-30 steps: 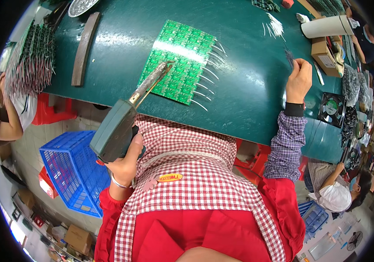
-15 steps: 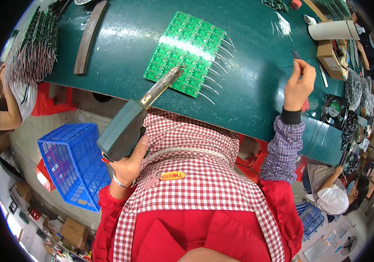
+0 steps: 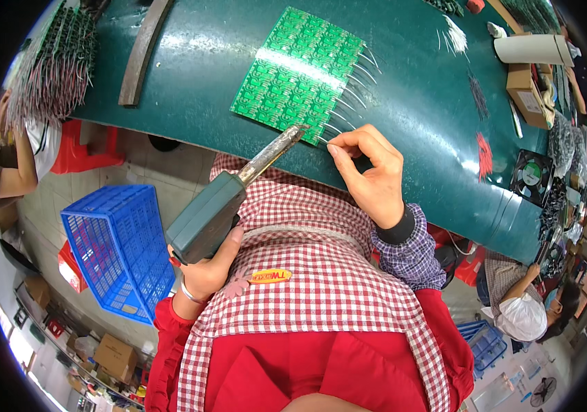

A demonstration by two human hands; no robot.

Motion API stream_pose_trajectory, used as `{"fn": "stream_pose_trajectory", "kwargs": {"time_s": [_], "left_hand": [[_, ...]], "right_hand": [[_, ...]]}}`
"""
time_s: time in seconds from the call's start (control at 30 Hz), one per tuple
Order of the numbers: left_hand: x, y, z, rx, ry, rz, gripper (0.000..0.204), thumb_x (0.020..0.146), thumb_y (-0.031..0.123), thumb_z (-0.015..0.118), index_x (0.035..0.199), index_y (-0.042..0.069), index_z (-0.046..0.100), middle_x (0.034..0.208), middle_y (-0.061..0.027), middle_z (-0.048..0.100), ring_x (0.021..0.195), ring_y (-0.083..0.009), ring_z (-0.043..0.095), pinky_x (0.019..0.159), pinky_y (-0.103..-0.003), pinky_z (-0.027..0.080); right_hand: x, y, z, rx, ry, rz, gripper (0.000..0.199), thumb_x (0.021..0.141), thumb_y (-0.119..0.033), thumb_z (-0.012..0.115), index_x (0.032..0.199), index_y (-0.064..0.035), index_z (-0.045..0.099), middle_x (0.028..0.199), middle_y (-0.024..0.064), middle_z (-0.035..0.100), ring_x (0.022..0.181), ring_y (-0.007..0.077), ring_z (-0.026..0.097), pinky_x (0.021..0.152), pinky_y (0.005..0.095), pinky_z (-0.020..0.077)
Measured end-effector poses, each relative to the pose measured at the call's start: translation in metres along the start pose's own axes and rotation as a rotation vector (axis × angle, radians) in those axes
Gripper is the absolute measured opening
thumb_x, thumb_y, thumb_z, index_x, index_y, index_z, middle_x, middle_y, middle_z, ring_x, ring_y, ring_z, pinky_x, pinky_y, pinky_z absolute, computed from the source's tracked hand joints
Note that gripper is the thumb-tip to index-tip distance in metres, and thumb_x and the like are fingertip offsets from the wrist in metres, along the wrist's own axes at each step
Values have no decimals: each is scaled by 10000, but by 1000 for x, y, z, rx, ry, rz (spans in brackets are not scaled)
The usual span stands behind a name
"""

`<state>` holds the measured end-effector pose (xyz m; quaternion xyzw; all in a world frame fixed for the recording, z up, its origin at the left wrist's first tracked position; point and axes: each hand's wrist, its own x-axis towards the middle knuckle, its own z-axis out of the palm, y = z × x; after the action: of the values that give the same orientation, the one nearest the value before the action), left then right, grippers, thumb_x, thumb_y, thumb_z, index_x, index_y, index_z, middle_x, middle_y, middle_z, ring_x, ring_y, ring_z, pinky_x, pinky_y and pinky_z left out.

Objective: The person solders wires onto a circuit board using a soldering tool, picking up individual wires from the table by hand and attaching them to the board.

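Head view of a desk (image 3: 424,103) with two bare hands at work on a board (image 3: 293,72). The board, green and four-sided, lies flat near the desk's front edge; a row of white wires (image 3: 345,104) projects from its right side. The left hand (image 3: 209,273), in front of the apron (image 3: 293,302), is closed around the handle of a soldering gun (image 3: 207,216), its thumb along the side and most of its fingers hidden. The gun's tip (image 3: 300,129) overlies the board's lower right corner; whether it touches cannot be told. The right hand (image 3: 376,175) has thumb and forefinger pressed together at the lowest wire (image 3: 322,139), beside that corner; what they pinch is too small to tell.

Right of the board, on the desk: loose white strands (image 3: 456,36), dark strands (image 3: 477,95) and red strands (image 3: 484,156), each in its own bunch. Farther right: a roll (image 3: 533,50), a carton (image 3: 526,96) and a fan (image 3: 532,177). Left of the board: a bar (image 3: 144,55), then a stack of wired boards (image 3: 53,69). On the floor, lower left: a blue crate (image 3: 135,233).
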<state>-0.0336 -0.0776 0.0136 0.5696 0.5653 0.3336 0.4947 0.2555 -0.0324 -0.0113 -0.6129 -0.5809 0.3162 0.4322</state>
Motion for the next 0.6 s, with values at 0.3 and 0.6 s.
{"fn": "stream_pose_trajectory", "kwargs": {"time_s": [0.3, 0.6], "left_hand": [[3, 4, 1, 140, -15, 147, 211, 855, 14, 815, 1057, -34, 776, 914, -119, 804, 746, -186, 767, 677, -307, 594], [7, 10, 3, 142, -36, 130, 159, 843, 24, 810, 992, -25, 783, 892, -116, 798, 722, -200, 770, 667, -306, 594]], "right_hand": [[0, 7, 3, -51, 8, -25, 66, 887, 21, 777, 933, 3, 734, 842, 52, 670, 731, 124, 652, 675, 269, 523], [-1, 7, 4, -50, 4, -26, 72, 877, 29, 778, 922, 4, 727, 843, 49, 670, 736, 125, 665, 678, 266, 533]]}}
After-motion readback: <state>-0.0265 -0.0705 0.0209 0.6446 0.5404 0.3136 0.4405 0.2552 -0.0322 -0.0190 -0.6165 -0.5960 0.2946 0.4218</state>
